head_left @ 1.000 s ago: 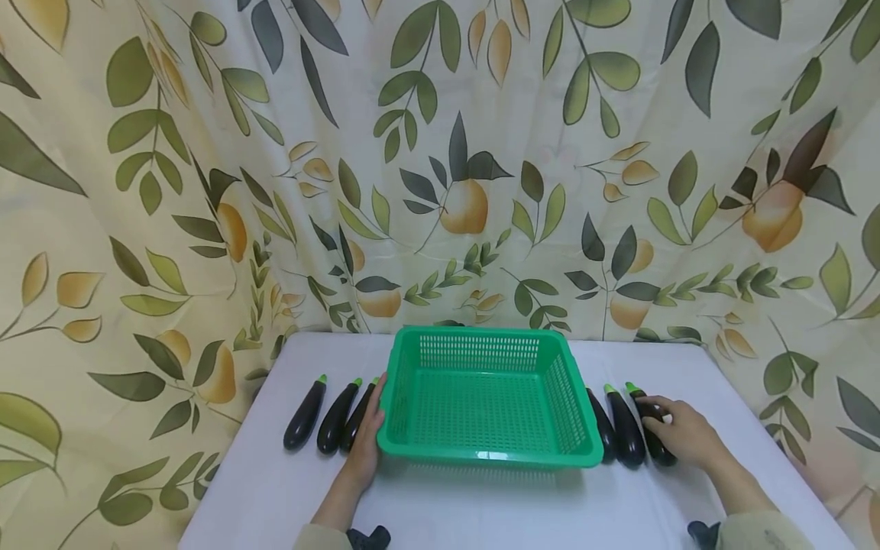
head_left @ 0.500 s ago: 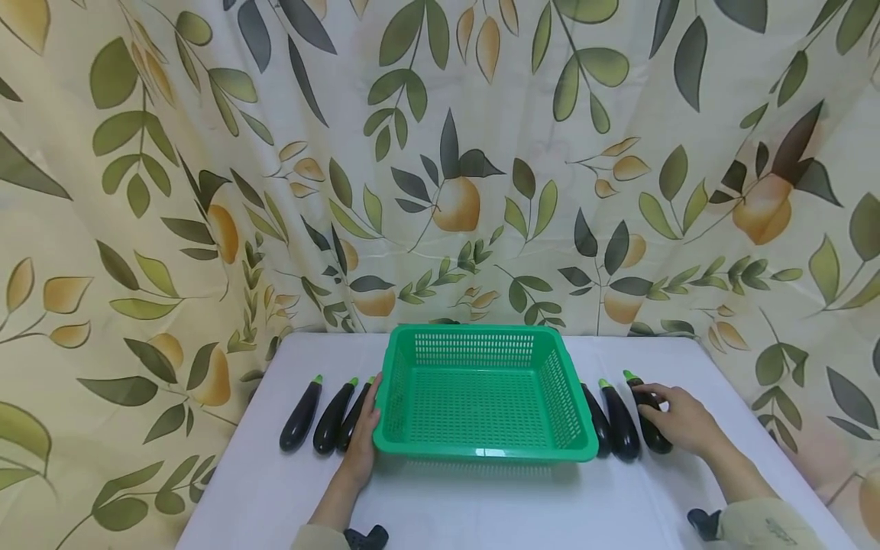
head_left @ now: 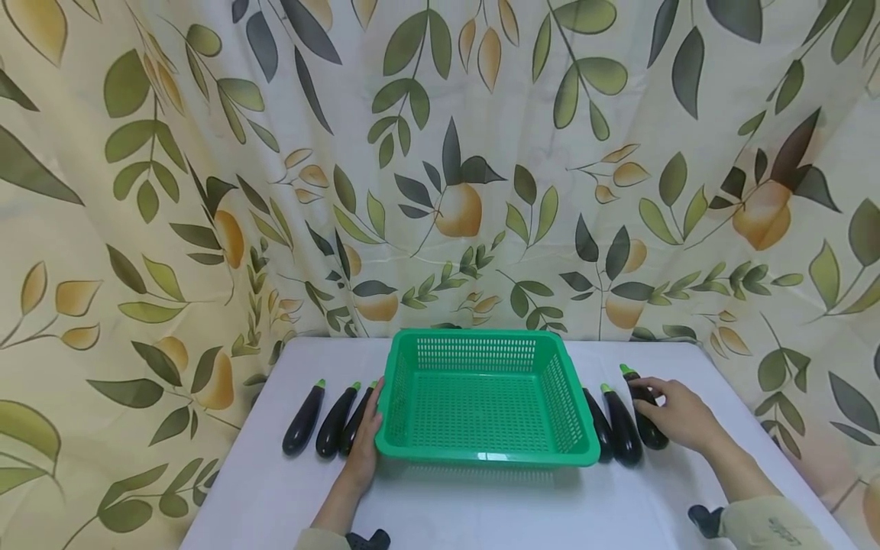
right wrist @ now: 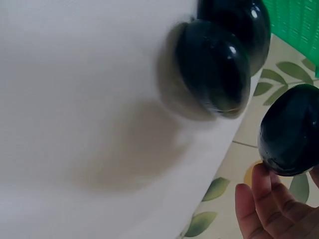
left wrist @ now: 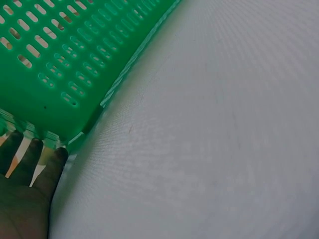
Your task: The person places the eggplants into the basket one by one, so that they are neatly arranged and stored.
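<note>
A green plastic basket (head_left: 488,460) with slotted walls stands in the middle of the table, its inside bare. My left hand (head_left: 364,443) lies along the basket's left side; in the left wrist view straight fingers (left wrist: 47,174) touch the wall near its lower edge. On the right, my right hand (head_left: 681,416) grips a dark eggplant (head_left: 651,434) with a green stem end between thumb and fingers. The right wrist view shows this held eggplant (right wrist: 291,132) raised off the white surface. Just left of it lie another eggplant (head_left: 624,431) and one partly hidden by the basket (head_left: 601,431).
Left of the basket lie three more eggplants: an outer one (head_left: 303,420), a middle one (head_left: 337,424), and one (head_left: 353,428) partly behind my left hand. A white cloth covers the table (head_left: 481,512). A leaf-and-fruit patterned curtain (head_left: 440,153) hangs behind and at both sides.
My right hand has lifted the outer right eggplant slightly up and away from me. The left hand keeps its place at the basket; the head view has shifted a little.
</note>
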`<state>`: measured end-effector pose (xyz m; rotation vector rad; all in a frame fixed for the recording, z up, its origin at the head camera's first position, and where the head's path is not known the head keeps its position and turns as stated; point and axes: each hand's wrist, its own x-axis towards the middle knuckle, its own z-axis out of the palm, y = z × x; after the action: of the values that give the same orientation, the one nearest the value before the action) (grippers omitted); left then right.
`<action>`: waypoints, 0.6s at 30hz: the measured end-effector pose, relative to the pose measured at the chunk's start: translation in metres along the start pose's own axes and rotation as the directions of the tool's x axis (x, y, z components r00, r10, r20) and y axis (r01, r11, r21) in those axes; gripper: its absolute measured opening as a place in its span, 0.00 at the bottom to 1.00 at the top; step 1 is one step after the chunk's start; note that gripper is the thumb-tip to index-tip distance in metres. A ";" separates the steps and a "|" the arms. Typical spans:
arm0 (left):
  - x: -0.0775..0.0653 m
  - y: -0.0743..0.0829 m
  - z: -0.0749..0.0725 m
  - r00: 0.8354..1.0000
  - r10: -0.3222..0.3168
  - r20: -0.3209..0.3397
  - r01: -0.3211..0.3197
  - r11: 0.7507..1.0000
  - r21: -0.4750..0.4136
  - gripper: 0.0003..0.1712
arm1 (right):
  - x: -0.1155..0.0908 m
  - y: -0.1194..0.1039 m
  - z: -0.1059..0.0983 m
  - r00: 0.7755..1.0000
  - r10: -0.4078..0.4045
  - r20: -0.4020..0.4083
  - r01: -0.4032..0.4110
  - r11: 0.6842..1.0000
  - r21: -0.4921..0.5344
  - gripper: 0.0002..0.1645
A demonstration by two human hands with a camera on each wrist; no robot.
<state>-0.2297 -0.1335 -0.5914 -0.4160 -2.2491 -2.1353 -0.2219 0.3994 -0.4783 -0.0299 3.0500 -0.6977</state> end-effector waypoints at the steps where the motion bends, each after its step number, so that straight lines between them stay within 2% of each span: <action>1: 0.000 0.000 0.000 1.000 -0.001 0.000 0.001 1.000 -0.002 0.32 | 0.000 -0.002 -0.001 1.000 -0.004 -0.006 0.004 1.000 -0.001 0.27; 18: -0.001 0.001 0.001 1.000 0.004 -0.011 -0.004 1.000 0.003 0.33 | 0.008 -0.029 -0.010 0.999 -0.040 -0.013 0.040 0.999 0.025 0.27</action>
<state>-0.2282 -0.1322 -0.5907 -0.4073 -2.2432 -2.1274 -0.2293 0.3774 -0.4572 -0.0870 3.0598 -0.7418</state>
